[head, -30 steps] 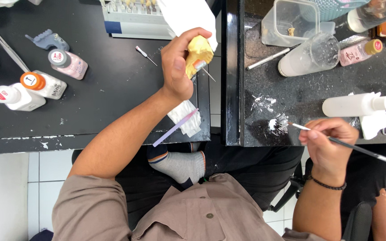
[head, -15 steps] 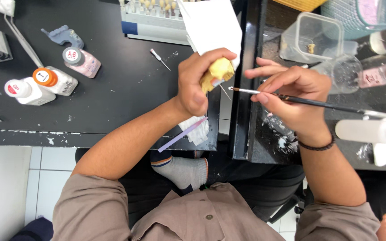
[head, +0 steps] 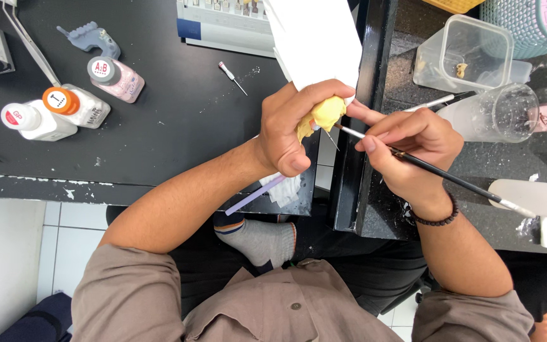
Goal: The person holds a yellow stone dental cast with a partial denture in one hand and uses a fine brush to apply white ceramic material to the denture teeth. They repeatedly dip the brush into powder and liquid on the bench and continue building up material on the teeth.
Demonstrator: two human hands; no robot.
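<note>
You had the pale yellow model [head: 325, 114] pinched near the middle of the view, over the gap between the two black benches. Your left hand [head: 292, 130] was clenched around it, fingers curled over the top and thumb tucked underneath, with the forearm running down toward 7 o'clock. At 3 o'clock from the model, your right hand [head: 409, 149] gripped a thin black-handled brush [head: 438, 174] like a pen, index finger stretched forward; its fine tip touched the model's right side and its handle trailed off toward 4 o'clock. A dark bead bracelet [head: 435, 218] sat on that wrist.

A white sheet of paper [head: 314, 38] lay at 12 o'clock from the model. At 2 o'clock stood a clear plastic cup [head: 498, 114] on its side and, beyond it, a clear square container [head: 466, 54]. Well apart at 9 o'clock, three small capped bottles [head: 64, 107] lay on the left bench [head: 178, 120]. A white squeeze bottle [head: 536, 196] lay at 4 o'clock.
</note>
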